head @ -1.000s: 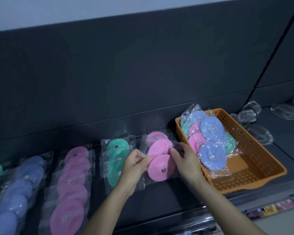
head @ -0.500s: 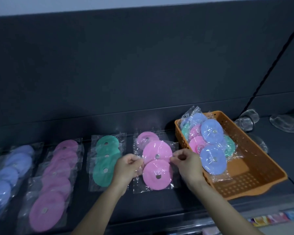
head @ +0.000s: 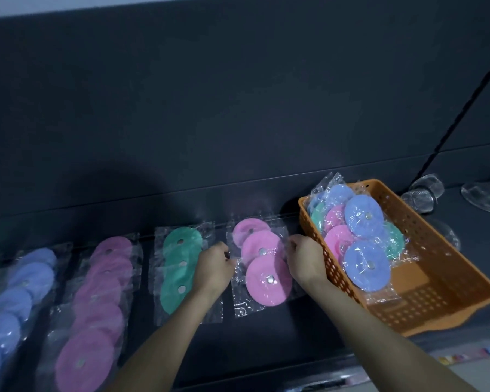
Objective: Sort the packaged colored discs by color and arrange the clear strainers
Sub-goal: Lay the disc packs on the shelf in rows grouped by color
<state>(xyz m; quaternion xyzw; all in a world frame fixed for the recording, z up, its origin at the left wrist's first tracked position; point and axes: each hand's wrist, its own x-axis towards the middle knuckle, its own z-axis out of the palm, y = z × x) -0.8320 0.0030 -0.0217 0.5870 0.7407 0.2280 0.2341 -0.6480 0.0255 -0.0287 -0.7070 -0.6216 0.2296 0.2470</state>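
Note:
A clear packet holding a pink disc (head: 268, 280) lies on the dark shelf, overlapping two more pink packets behind it. My left hand (head: 214, 264) pinches its left edge and my right hand (head: 304, 257) pinches its right edge. Left of it lie rows of packets: green discs (head: 178, 264), mauve-pink discs (head: 96, 304) and blue discs (head: 14, 301). An orange basket (head: 425, 281) on the right holds mixed blue, pink and green packets (head: 364, 244). Clear strainers (head: 420, 193) sit beyond the basket.
A dark back panel rises just behind the shelf. More clear strainers (head: 484, 196) lie on the neighbouring shelf at far right, and one (head: 447, 236) behind the basket. A shelf edge strip with coloured labels (head: 464, 356) runs along the lower right.
Both hands lowered the front pink packet onto the shelf and flattened it over the pink row; they moved from its top corners to its side edges. The view drifted right.

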